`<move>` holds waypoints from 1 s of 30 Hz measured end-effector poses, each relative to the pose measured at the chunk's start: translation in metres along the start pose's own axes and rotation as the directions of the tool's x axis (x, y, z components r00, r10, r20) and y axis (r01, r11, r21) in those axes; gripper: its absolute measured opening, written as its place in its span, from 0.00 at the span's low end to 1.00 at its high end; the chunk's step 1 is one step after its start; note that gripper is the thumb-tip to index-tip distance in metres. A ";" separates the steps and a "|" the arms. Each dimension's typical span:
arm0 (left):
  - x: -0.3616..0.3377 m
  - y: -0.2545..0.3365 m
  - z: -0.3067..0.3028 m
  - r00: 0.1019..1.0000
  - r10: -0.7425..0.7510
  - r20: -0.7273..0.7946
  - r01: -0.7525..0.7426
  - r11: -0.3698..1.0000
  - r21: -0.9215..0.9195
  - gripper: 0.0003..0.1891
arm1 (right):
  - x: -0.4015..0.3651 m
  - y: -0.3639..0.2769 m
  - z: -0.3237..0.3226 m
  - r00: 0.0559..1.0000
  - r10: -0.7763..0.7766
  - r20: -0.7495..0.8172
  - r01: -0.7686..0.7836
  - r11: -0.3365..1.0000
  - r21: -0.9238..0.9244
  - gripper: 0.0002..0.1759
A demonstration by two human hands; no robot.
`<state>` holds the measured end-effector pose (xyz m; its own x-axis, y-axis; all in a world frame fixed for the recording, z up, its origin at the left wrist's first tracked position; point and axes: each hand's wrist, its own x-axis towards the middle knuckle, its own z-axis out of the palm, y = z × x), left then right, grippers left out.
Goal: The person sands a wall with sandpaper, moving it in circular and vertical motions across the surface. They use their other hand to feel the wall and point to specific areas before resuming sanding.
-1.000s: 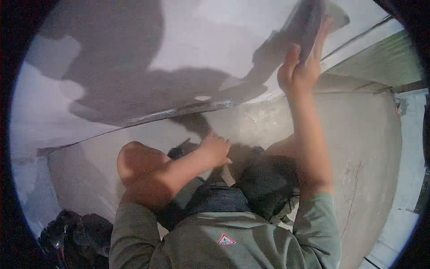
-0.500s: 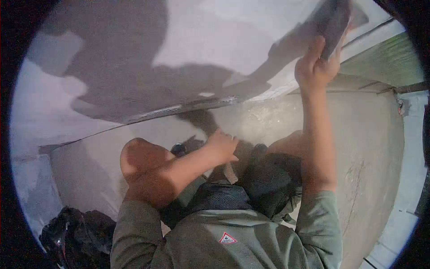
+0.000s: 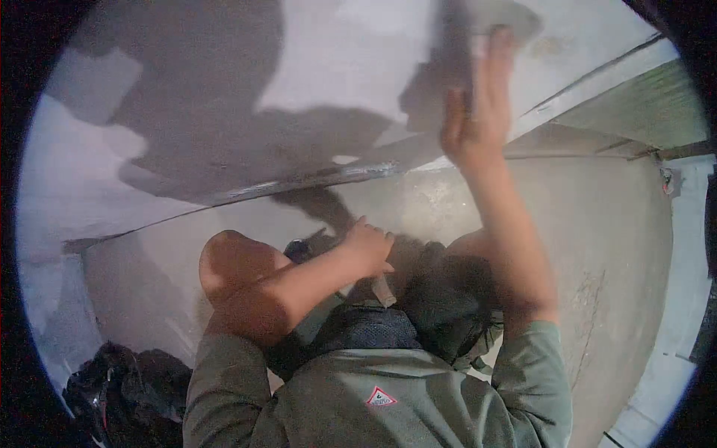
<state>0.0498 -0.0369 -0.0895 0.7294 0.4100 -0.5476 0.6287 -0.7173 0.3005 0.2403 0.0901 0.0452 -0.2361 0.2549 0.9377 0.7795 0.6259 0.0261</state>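
Observation:
My right hand [image 3: 482, 112] is raised against the pale wall [image 3: 351, 60], fingers stretched up and thumb apart. Between thumb and fingers it grips a thin flat sheet [image 3: 475, 71], now seen nearly edge-on and blurred; its exact kind does not show. Low between my knees, my left hand [image 3: 368, 248] is closed around a tool with a pale, wood-like handle [image 3: 384, 292]. The handle's end sticks out below the palm, and the tool's other end is lost in shadow.
My bent knees [image 3: 237, 257] are close to the wall's lower edge. A grey floor [image 3: 612, 246] spreads to the right. A black bag-like bundle [image 3: 123, 392] lies at lower left. A greenish panel [image 3: 638, 101] is at upper right. Large shadows fall on the wall.
My right hand has swept left along the wall with the flat sheet, which has turned from its dark broad face to nearly edge-on. My left hand has hardly moved.

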 end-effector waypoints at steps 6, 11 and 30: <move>0.006 0.006 -0.005 0.999 0.004 0.048 -0.006 0.999 0.045 0.38 | 0.019 0.002 -0.005 0.999 -0.038 -0.015 0.038 0.999 0.028 0.29; 0.004 0.003 0.003 0.997 0.060 -0.040 -0.058 0.997 0.041 0.37 | -0.009 -0.018 0.003 0.991 0.059 0.117 -0.066 0.996 0.058 0.33; -0.002 0.003 -0.003 0.999 0.044 -0.029 -0.042 0.998 0.049 0.37 | 0.001 0.005 -0.015 0.999 0.026 0.038 -0.025 0.999 -0.025 0.29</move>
<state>0.0508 -0.0378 -0.0853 0.7636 0.3941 -0.5114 0.5832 -0.7609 0.2844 0.2530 0.0823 0.0513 -0.2379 0.2986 0.9243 0.7992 0.6010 0.0115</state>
